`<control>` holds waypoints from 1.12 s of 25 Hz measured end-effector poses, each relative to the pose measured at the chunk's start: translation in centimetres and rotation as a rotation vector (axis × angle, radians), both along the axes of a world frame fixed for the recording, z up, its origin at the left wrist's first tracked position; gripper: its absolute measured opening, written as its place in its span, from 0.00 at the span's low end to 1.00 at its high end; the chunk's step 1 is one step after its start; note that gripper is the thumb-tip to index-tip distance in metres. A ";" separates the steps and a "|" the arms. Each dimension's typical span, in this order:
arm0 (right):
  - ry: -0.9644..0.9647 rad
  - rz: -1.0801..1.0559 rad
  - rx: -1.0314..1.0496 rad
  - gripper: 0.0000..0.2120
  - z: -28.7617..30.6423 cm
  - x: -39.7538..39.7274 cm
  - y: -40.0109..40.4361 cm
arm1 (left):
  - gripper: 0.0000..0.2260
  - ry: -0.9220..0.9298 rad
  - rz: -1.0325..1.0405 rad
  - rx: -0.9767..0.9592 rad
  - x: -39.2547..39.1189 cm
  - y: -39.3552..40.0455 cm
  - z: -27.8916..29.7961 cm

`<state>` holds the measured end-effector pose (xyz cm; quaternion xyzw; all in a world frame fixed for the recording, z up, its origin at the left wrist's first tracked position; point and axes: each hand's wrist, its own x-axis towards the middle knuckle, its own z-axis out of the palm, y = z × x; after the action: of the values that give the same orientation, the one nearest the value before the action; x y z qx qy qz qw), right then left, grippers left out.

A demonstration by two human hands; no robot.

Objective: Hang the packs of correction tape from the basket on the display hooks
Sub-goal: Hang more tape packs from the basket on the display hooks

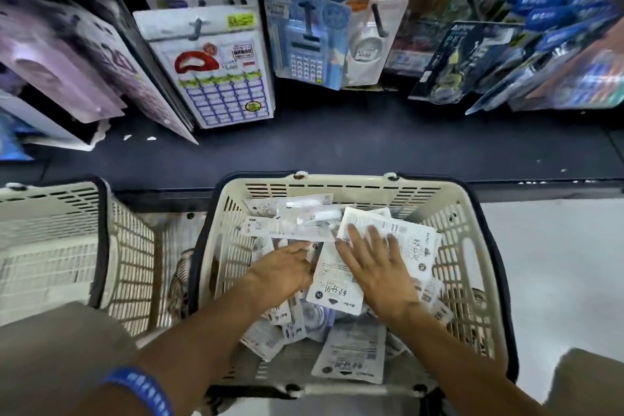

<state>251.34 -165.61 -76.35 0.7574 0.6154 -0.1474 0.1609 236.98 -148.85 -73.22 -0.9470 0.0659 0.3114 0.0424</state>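
Both hands were down in the basket (469,246), among the packs (347,355) of correction tape. The right hand (378,267) lay flat with its fingers spread and straight, pressing on a white pack (415,246) near the basket's far right side, gripping nothing. The left hand (287,272) reached in beside it, fingers stretched forward with the tips hidden among the packs; I could not tell whether it had hold of one. Between the two hands lay another pack (332,294), printed face up, its near end toward the middle of the basket. More packs were heaped loosely across the basket floor, some face down, a few piled against the far wall. A blue wristband (141,388) sat on the left forearm. A second basket (50,246) stood just to the left of the first. Beyond both ran a dark shelf (337,145), and above it hung carded goods on hooks (309,18), a calculator (305,51) among them.
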 end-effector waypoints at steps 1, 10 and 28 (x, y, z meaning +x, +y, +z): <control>-0.017 0.010 0.002 0.59 -0.1 -0.3 0.5 | 0.17 0.013 0.061 -0.027 -0.5 0.0 -0.1; 0.562 -0.341 0.132 0.27 8.3 4.6 2.8 | 0.30 -0.087 1.088 -0.764 -3.8 3.1 4.0; 1.624 -0.672 0.369 0.37 29.9 3.4 3.3 | 0.29 -0.924 1.691 -1.893 3.6 1.1 27.0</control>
<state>254.71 -162.31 -46.44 0.5737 0.2994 -0.5756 -0.4999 240.57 -147.76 -46.25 -0.3799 -0.3653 -0.2674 -0.8067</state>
